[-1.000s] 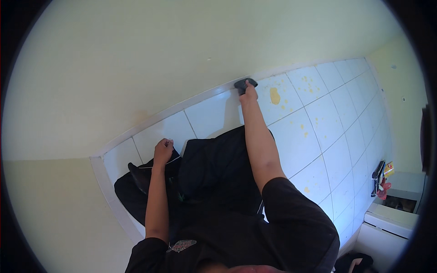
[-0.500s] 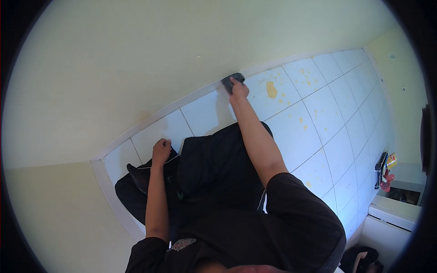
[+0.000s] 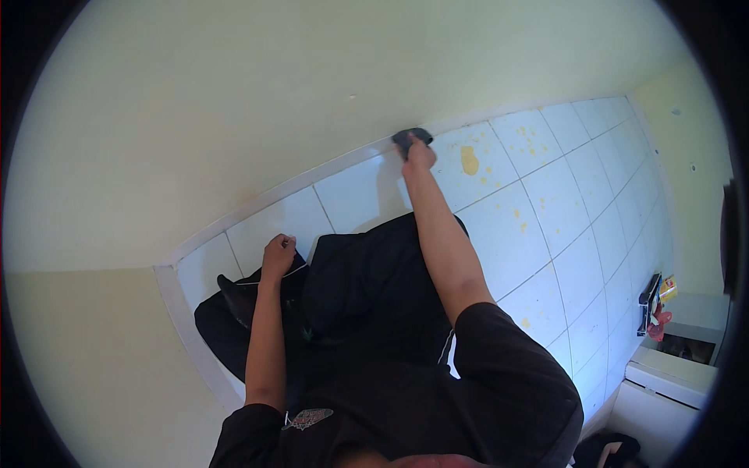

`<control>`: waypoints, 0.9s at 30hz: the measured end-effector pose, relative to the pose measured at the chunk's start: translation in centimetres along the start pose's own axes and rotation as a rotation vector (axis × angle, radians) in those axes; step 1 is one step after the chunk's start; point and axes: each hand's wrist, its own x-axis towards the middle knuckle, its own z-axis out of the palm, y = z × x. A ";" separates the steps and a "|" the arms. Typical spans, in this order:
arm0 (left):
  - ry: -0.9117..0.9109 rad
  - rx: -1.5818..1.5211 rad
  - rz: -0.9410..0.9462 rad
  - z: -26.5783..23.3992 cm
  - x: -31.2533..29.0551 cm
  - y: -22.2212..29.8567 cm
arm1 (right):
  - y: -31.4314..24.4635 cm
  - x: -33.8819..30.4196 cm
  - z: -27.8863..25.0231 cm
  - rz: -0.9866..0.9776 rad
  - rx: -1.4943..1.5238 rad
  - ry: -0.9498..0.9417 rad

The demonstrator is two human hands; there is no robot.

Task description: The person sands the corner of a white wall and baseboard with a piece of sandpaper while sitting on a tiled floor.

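Note:
At the foot of the wall, my right hand (image 3: 421, 155) grips a dark grey, soft-looking pad or cloth (image 3: 407, 139). It is pressed along the white skirting strip (image 3: 343, 162), where the strip meets the tiles; blur keeps its exact kind from showing. My left hand (image 3: 279, 253) rests by my left knee with its fingers curled in, and nothing shows in them. Both my legs (image 3: 359, 273), in black trousers, are folded on the floor beneath my arms. To the right of the right hand, a yellow patch (image 3: 469, 161) lies on the tiles with smaller yellow spots around it.
A pale yellow wall (image 3: 234, 101) rises just beyond my hands and another stands close on my left. White floor tiles (image 3: 507, 222) stretch to the right. On the far right are a red and yellow cluster of small things (image 3: 660, 318) and a white cabinet-like box (image 3: 655, 405).
My right hand has slid a little to the right along the skirting with the dark grey pad. My left hand stays by the knee. The whole view has shifted slightly.

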 end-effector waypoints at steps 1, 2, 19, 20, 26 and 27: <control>0.016 0.017 -0.030 -0.7 -0.5 -0.3 | 1.2 -2.0 0.9 0.042 -0.001 -0.031; 0.008 0.016 -0.033 -0.8 -0.7 0.0 | 1.3 -3.0 1.1 0.069 0.001 -0.053; 0.050 -0.053 -0.014 -0.4 -0.2 0.0 | -1.9 -0.9 1.4 -0.138 -0.079 0.069; 0.049 -0.065 -0.017 -0.4 -0.2 0.2 | -2.1 -0.6 1.5 -0.189 -0.026 0.144; 0.059 -0.080 0.006 -0.4 -0.4 0.5 | 2.6 -3.0 0.9 -0.276 -0.503 0.034; 0.040 -0.100 0.022 0.4 -0.1 1.4 | 3.0 -2.6 0.8 -0.239 -0.389 0.002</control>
